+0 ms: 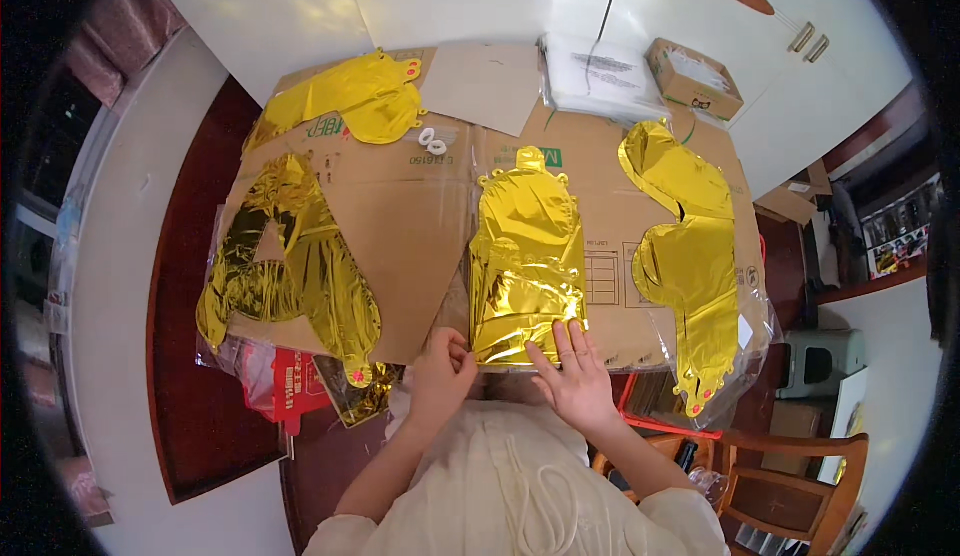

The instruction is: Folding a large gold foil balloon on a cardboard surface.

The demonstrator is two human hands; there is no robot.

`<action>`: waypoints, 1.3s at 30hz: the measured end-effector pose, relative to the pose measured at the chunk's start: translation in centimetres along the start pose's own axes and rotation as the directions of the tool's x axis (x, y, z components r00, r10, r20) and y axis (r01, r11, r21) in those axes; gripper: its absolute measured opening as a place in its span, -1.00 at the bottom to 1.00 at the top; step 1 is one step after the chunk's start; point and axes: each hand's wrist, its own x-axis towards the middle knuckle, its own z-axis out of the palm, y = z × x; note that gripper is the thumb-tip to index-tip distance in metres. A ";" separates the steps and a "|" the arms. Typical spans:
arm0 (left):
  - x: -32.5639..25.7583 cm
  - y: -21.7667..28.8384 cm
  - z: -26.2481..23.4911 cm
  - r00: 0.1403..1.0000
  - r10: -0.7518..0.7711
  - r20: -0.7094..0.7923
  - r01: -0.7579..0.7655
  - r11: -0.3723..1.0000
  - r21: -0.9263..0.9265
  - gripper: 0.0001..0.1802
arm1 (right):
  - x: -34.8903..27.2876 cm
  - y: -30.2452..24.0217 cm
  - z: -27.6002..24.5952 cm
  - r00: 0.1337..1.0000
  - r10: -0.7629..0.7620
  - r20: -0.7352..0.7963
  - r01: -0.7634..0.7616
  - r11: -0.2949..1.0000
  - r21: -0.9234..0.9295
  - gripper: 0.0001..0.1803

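Note:
A gold foil balloon [527, 256], flat and folded into a narrow shape, lies in the middle of the cardboard right in front of me. My right hand [577, 376] rests on its near right part, fingers stretched out and spread. At its near left corner is my left hand [447, 371], with the fingers curled in; whether they pinch the foil edge is hidden. On the left lies a flat gold letter-A balloon [335, 256]. A curvy gold balloon [690, 256] lies to the right, and another gold balloon [350, 101] at the far left.
Cardboard sheets [410, 206] cover the work surface. Two small white rolls [432, 141] sit near the far balloon. At the back are a stack of clear plastic bags [600, 76] and a small cardboard box [695, 76]. A wooden chair [790, 486] stands at the near right.

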 end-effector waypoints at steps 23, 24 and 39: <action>-2.1 0.8 4.9 0.795 0.526 0.302 -0.588 0.550 0.593 0.20 | 0.0 0.1 0.1 1.000 0.000 0.028 -0.001 0.999 0.043 -0.35; -2.1 0.7 5.0 0.800 0.525 0.291 -0.579 0.550 0.602 0.21 | 0.0 0.1 0.1 1.000 0.001 0.028 -0.002 0.999 0.040 -0.35; -1.7 -0.5 5.3 0.789 0.558 0.259 -0.561 0.481 0.673 0.18 | -0.7 2.8 -0.3 0.998 -0.054 -0.022 0.054 0.999 -0.004 -0.23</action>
